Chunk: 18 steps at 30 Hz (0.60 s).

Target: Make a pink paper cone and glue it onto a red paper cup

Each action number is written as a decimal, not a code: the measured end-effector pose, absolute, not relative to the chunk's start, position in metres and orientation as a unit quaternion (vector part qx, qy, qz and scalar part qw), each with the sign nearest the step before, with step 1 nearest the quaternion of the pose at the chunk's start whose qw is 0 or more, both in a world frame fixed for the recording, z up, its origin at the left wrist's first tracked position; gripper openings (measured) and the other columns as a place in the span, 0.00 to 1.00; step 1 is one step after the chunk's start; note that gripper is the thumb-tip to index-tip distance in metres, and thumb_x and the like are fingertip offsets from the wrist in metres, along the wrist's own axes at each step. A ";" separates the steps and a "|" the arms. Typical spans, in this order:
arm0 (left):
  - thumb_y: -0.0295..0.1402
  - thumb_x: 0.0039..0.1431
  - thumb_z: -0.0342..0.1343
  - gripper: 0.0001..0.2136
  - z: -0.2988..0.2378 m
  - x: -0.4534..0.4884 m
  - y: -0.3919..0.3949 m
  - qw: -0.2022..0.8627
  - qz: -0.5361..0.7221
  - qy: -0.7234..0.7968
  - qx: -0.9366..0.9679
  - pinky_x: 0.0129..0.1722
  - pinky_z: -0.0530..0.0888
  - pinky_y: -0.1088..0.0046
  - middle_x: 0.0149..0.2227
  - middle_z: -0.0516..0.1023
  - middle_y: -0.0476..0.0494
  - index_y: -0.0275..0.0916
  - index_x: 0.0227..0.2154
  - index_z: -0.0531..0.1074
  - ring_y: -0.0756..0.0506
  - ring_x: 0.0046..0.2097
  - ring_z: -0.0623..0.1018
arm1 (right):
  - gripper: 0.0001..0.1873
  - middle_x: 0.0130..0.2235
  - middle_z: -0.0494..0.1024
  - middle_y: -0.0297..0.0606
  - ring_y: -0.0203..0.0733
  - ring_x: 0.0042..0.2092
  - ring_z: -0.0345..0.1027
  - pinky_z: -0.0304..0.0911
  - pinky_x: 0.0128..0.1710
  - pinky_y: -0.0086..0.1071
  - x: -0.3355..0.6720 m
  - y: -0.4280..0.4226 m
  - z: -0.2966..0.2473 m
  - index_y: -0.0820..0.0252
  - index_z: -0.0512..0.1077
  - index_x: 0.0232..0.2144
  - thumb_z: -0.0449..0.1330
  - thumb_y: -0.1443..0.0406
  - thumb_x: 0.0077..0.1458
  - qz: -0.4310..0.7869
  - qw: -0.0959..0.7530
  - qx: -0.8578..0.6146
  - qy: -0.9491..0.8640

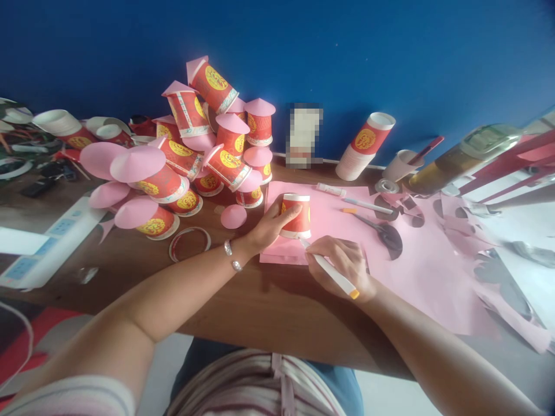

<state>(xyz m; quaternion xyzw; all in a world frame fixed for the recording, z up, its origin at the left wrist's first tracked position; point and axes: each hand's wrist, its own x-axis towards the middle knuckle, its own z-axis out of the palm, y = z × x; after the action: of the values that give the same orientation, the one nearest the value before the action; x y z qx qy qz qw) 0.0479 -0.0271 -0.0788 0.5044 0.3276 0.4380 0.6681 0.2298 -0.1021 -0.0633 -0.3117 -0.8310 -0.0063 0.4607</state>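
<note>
My left hand point(275, 224) grips a red paper cup point(299, 217), which stands upside down on pink paper point(332, 214). In my right hand point(342, 263) is a white marker point(333, 271) with an orange end. Its tip meets, or nearly meets, the cup's white rim at the bottom. To the left, several red cups with pink paper cone tops point(137, 164) are heaped on the table, some upright and some lying tilted. A small pink cone point(233, 216) rests by itself close to my left hand.
Scissors point(385, 234), a capped marker point(330, 189) and paper scraps point(468, 225) lie to the right. A leaning cup stack point(366, 144) is by the blue wall. A tape roll point(189, 244) and power strip point(47, 245) are at left.
</note>
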 end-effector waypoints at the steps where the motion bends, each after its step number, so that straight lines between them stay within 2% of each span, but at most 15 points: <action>1: 0.50 0.63 0.61 0.21 -0.079 0.048 -0.027 0.667 0.437 0.326 0.508 0.53 0.72 0.60 0.46 0.77 0.41 0.39 0.49 0.69 0.40 0.50 0.76 | 0.08 0.29 0.78 0.32 0.34 0.26 0.71 0.65 0.26 0.27 0.230 -0.102 -0.063 0.56 0.69 0.40 0.60 0.73 0.61 -0.007 0.459 -0.312 -0.832; 7: 0.50 0.63 0.61 0.21 -0.078 0.049 -0.026 0.655 0.443 0.329 0.516 0.51 0.72 0.62 0.45 0.76 0.41 0.39 0.47 0.69 0.41 0.48 0.76 | 0.08 0.29 0.78 0.32 0.33 0.26 0.71 0.65 0.26 0.27 0.231 -0.101 -0.065 0.56 0.69 0.40 0.60 0.73 0.60 -0.006 0.452 -0.316 -0.834; 14: 0.47 0.62 0.62 0.20 -0.085 0.048 -0.023 0.684 0.455 0.299 0.485 0.53 0.72 0.59 0.48 0.78 0.40 0.40 0.49 0.71 0.40 0.51 0.77 | 0.09 0.29 0.78 0.31 0.34 0.26 0.71 0.66 0.27 0.27 0.232 -0.101 -0.065 0.55 0.69 0.40 0.61 0.73 0.59 -0.006 0.463 -0.325 -0.825; 18: 0.46 0.60 0.63 0.20 -0.082 0.048 -0.023 0.705 0.453 0.294 0.460 0.51 0.73 0.61 0.48 0.79 0.39 0.39 0.48 0.73 0.40 0.50 0.78 | 0.10 0.31 0.79 0.33 0.37 0.29 0.75 0.71 0.30 0.29 0.232 -0.100 -0.062 0.55 0.69 0.41 0.61 0.73 0.60 0.000 0.479 -0.331 -0.813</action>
<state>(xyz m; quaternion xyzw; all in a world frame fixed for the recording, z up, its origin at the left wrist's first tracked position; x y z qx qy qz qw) 0.0476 -0.0230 -0.0820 0.4595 0.2943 0.4533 0.7048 0.2315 -0.0996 -0.0617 -0.3308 -0.8132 0.0001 0.4789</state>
